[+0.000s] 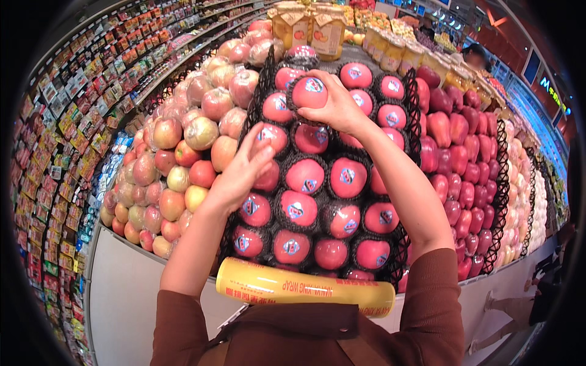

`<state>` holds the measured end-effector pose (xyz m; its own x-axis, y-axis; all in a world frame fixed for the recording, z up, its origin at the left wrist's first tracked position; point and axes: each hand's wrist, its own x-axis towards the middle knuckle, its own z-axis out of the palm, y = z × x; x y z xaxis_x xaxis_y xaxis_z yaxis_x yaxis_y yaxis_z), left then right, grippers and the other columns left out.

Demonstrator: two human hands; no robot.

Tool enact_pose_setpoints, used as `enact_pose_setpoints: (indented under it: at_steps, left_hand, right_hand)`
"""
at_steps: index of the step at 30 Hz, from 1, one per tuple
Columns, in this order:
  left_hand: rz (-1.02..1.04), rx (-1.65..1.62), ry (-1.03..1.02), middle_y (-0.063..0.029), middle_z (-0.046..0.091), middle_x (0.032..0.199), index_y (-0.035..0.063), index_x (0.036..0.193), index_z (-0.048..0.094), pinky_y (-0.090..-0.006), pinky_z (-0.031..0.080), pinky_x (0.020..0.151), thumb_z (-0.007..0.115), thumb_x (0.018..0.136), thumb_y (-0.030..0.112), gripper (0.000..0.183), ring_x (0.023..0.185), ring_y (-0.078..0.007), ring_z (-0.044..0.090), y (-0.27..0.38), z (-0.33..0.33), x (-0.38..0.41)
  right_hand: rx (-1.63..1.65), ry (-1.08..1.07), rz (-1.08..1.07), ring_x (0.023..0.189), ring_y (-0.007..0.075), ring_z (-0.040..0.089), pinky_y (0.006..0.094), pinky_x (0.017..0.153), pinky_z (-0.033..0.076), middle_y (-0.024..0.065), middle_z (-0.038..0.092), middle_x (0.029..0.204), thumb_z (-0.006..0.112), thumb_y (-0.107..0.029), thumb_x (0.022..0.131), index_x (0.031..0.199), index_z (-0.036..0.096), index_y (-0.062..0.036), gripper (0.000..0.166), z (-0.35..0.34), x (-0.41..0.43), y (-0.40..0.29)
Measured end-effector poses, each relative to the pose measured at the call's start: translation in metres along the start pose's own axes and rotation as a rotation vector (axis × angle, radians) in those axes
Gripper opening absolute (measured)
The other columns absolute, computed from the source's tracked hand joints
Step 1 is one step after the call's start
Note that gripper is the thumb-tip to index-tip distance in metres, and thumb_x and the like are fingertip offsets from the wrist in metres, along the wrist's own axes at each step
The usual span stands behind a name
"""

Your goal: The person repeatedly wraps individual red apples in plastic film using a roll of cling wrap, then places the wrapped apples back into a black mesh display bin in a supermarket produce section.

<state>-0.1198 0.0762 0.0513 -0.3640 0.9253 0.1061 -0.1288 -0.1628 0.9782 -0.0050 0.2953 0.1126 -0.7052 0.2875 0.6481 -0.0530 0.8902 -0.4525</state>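
My right hand (334,103) grips a red apple (310,92) that bears a blue sticker and sits in a black foam net, above the upper part of the middle display. My left hand (249,167) hovers at that display's left side with fingers spread, close to another netted apple (272,138); whether the fingertips touch it I cannot tell. Rows of stickered red apples (349,177) in black nets slope down towards me. Along the display's lower edge, in front of my body, lies a yellow roll of plastic wrap (304,288).
Film-wrapped apples (199,133) are heaped to the left, dark red apples (458,128) to the right, with black lattice dividers (413,119) between. Glass jars of fruit (328,32) stand at the top. Packet shelves (68,137) line the far left; a person (476,57) is beyond the jars.
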Motion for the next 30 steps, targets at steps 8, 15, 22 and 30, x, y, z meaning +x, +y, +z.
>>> enact_pose_setpoints:
  at_steps: [8, 15, 22, 30]
  left_hand:
    - [0.026, 0.316, -0.208, -0.0164, 0.043, 0.133, 0.0053, 0.135, 0.039, -0.0386, 0.03, 0.107, 0.062, 0.088, 0.028, 0.057, 0.126, -0.0271, 0.041, -0.04, -0.001, -0.023]
    - [0.257, 0.945, -0.282, -0.0172, 0.033, 0.137, 0.0065, 0.126, 0.045, -0.0409, 0.04, 0.098, 0.067, 0.08, 0.026, 0.054, 0.122, -0.0354, 0.044, -0.04, 0.013, -0.036]
    - [0.246, 1.054, -0.125, -0.0213, 0.035, 0.138, 0.0038, 0.136, 0.032, -0.0444, 0.04, 0.097, 0.07, 0.078, 0.028, 0.073, 0.124, -0.0384, 0.042, -0.04, 0.007, -0.046]
    - [0.559, 1.501, -0.011, -0.0167, 0.05, 0.124, 0.0047, 0.136, 0.033, -0.0574, 0.023, 0.103, 0.075, 0.067, 0.043, 0.09, 0.118, -0.0318, 0.046, -0.051, 0.023, 0.024]
  right_hand:
    - [-0.449, -0.463, 0.082, 0.111, 0.0391, 0.047, 0.0437, 0.096, 0.04, 0.0178, 0.047, 0.12, 0.076, -0.032, 0.061, 0.13, 0.043, -0.0157, 0.079, 0.008, 0.035, 0.07]
    - [-0.744, -0.506, -0.02, 0.133, 0.0317, 0.029, 0.0565, 0.104, 0.024, 0.0111, 0.037, 0.141, 0.058, -0.062, 0.077, 0.141, 0.03, -0.016, 0.084, 0.005, 0.027, 0.09]
    - [-0.49, -0.134, 0.003, 0.109, 0.0323, 0.052, 0.0433, 0.088, 0.041, 0.0148, 0.054, 0.119, 0.06, -0.043, 0.083, 0.125, 0.046, -0.0069, 0.057, 0.022, -0.016, 0.001]
    - [-0.499, -0.27, 0.116, 0.118, 0.0328, 0.046, 0.0467, 0.101, 0.032, 0.0184, 0.049, 0.124, 0.06, -0.034, 0.084, 0.135, 0.037, -0.0066, 0.062, 0.051, -0.134, -0.029]
